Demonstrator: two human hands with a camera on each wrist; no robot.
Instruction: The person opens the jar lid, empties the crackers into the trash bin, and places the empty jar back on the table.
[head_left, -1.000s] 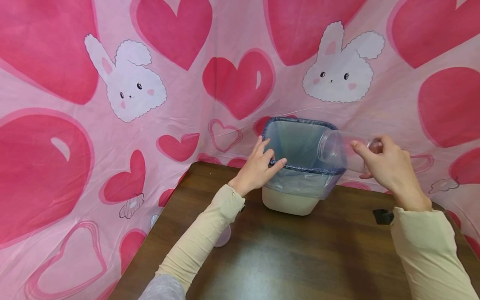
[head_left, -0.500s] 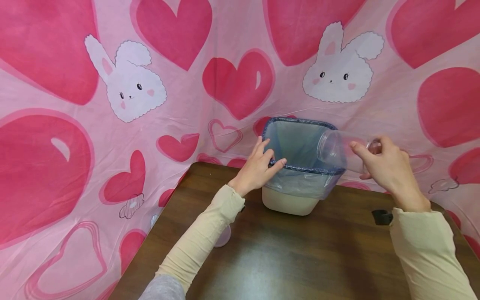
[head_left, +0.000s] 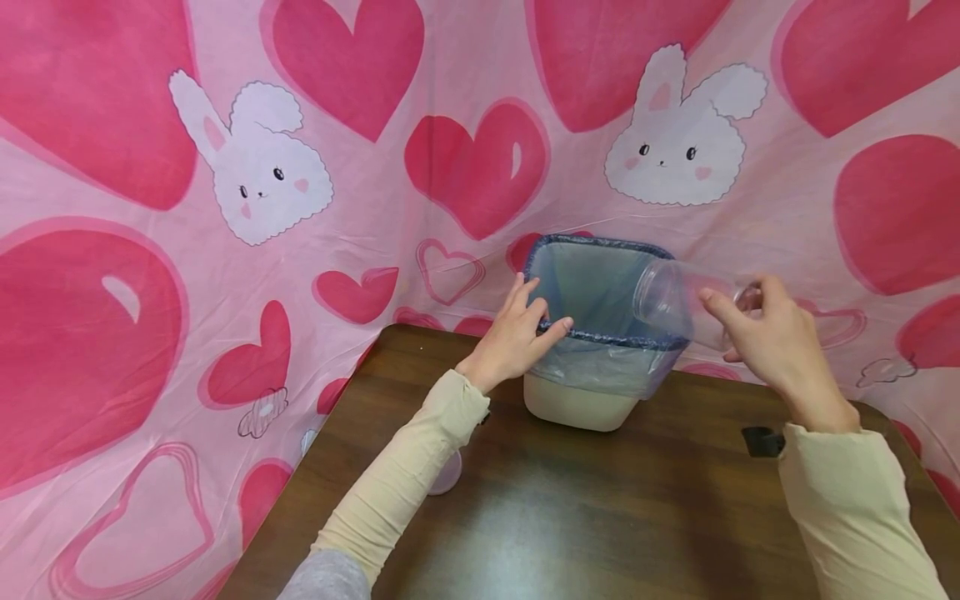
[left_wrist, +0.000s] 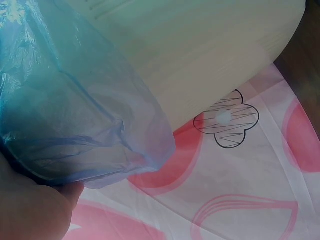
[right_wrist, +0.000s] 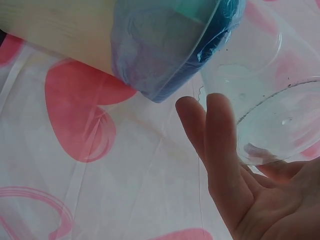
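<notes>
A cream trash bin (head_left: 581, 404) stands on the table, lined with a translucent blue bag (head_left: 592, 362) folded over its rim. At the bin's near left corner, my left hand (head_left: 510, 337) grips the rim, thumb across the front edge and other fingers along the left side. My right hand (head_left: 783, 342) holds a clear plastic jar (head_left: 667, 304) near its base. The jar lies tipped nearly sideways, its mouth over the bin's right part. Small dark specks cling to the jar (right_wrist: 280, 120) in the right wrist view. The bin's bottom is hidden.
A pale pink round lid (head_left: 447, 475) lies on the brown table (head_left: 570, 508), partly covered by my left sleeve. Behind the bin hangs a pink cloth (head_left: 465, 50) printed with hearts and rabbits. A black strap piece (head_left: 762, 442) sticks out by my right wrist.
My right hand and the jar have shifted very slightly left. The left hand and the bin have stayed put.
</notes>
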